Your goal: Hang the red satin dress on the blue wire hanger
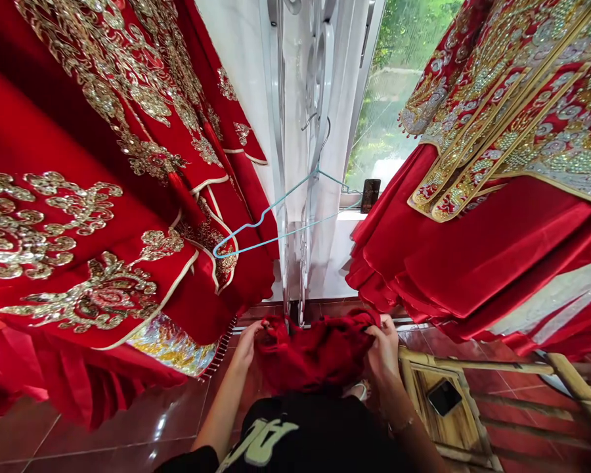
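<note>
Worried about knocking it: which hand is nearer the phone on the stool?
Right. The right hand is left of the phone, apart from it; the left hand is farther off, across the red cloth.

The soft red cloth [315, 355] in the middle looks a bit shiny. The big red robe [73, 125] on the left is smooth and glossy, with bumpy gold beads. The thin hanger [270, 223] is smooth blue wire. The floor tiles [128, 427] are glossy. The near right frame [473, 365] is pale wood.
</note>
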Demonstrator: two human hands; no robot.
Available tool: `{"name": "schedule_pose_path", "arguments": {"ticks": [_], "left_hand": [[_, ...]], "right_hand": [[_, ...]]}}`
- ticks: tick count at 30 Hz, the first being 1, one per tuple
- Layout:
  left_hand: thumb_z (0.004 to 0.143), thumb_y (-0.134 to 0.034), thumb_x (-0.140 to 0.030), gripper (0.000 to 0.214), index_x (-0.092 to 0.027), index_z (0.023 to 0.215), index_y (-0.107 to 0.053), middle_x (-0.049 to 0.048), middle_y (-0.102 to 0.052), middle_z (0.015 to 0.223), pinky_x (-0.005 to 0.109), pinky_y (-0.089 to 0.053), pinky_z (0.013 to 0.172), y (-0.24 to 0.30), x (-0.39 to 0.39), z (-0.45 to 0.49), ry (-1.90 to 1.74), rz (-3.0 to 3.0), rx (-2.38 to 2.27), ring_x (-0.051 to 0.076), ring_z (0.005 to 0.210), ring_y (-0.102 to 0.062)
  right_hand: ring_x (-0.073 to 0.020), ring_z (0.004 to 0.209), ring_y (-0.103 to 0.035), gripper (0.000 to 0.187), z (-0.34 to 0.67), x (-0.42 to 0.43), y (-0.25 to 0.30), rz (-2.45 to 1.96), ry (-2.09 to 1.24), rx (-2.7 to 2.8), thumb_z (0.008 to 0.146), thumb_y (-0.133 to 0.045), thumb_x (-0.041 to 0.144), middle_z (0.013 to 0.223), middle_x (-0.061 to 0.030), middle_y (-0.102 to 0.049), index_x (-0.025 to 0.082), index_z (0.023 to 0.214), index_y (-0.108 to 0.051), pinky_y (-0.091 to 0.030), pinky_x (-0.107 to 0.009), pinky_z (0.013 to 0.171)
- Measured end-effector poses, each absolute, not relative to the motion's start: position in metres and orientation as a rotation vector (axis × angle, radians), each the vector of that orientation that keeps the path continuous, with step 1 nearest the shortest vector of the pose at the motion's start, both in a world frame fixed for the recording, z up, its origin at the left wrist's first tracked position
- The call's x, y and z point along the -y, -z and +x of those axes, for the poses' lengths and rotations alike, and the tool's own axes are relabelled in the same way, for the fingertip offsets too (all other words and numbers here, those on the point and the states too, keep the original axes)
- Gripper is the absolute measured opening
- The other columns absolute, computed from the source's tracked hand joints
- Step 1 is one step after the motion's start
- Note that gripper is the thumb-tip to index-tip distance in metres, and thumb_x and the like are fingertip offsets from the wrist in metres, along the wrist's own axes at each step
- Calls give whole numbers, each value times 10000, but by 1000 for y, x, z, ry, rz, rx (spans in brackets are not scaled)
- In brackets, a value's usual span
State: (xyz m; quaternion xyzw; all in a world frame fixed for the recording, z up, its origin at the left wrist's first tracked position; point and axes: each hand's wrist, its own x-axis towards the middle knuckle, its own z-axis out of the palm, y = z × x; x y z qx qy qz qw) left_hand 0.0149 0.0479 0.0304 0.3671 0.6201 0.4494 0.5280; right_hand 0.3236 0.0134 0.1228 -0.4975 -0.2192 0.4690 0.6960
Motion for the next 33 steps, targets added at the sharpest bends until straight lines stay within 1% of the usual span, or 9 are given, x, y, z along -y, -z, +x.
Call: {"name": "schedule_pose_path", "arguments": {"ticks": [6, 11, 14, 19, 21, 23, 25, 27, 33], "left_hand": [[671, -564, -296, 190, -194, 810, -645, 37, -622, 801, 292, -521, 888, -94, -27, 64, -1217, 438, -978, 159, 809, -619], [672, -719, -295, 340, -179, 985, -654, 53, -656, 996, 250, -498, 780, -130, -15, 130, -1241, 768, -852, 145, 798, -582], [746, -740, -353, 289, -201, 957, -613, 46, -658, 969, 288, -469, 911, -130, -12, 150, -1280, 1053, -1024, 196, 946, -607], [787, -713, -405, 410, -217, 1126, -578, 87, -659, 1192, 329, -412, 1057, -125, -10, 150, -1331, 1064, -1127, 246, 1185, -586], [786, -698, -423, 343, -203, 1035, -612, 82, -687, 1123, 324, -427, 1027, -126, -12, 147, -1257, 1104, -1074, 250, 1138, -606], [770, -699, -430, 264, -196, 855, -609, 43, -687, 913, 295, -463, 899, -126, -16, 144, -1218, 1134, -1089, 221, 950, -627], [732, -715, -434, 301, -200, 684, -533, -16, -574, 682, 256, -439, 716, -127, -21, 141, -1252, 1108, -1184, 161, 717, -549], [686, -735, -434, 377, -204, 584, -455, -51, -448, 573, 238, -373, 613, -127, -26, 136, -1281, 1075, -1247, 119, 601, -436], [670, -746, -451, 364, -185, 633, -500, -52, -469, 593, 204, -352, 575, -136, -31, 112, -1377, 738, -1119, 81, 564, -409]], "right_hand": [[-90, 576, -518, 283, 308, -31, -159, -940, -1186, 587, 610, -668, 166, 671, 82, -571, 231, 784, -455, -453, -235, 577], [-115, 669, -604, 304, 276, -25, -185, -877, -1359, 642, 624, -685, 165, 752, 61, -641, 245, 822, -469, -523, -259, 666], [-120, 700, -628, 294, 265, -20, -193, -854, -1387, 666, 644, -694, 176, 802, 53, -670, 252, 840, -488, -531, -257, 684], [-132, 695, -634, 312, 260, -18, -193, -829, -1444, 662, 625, -704, 185, 786, 49, -669, 254, 838, -487, -534, -270, 684], [-135, 690, -629, 319, 260, -18, -192, -824, -1482, 666, 613, -705, 190, 770, 50, -661, 254, 835, -484, -527, -268, 674], [-132, 680, -619, 332, 261, -18, -192, -821, -1506, 653, 601, -704, 193, 764, 56, -653, 255, 835, -477, -513, -261, 660], [-131, 661, -603, 331, 262, -17, -192, -824, -1504, 654, 608, -697, 202, 760, 60, -642, 259, 839, -466, -497, -259, 644], [-135, 644, -584, 314, 264, -17, -191, -839, -1499, 689, 628, -683, 213, 749, 58, -630, 263, 841, -457, -481, -260, 626], [-113, 581, -458, 247, 304, -31, -164, -1013, -1322, 803, 582, -621, 189, 669, 63, -535, 239, 768, -467, -396, -233, 567]]}}
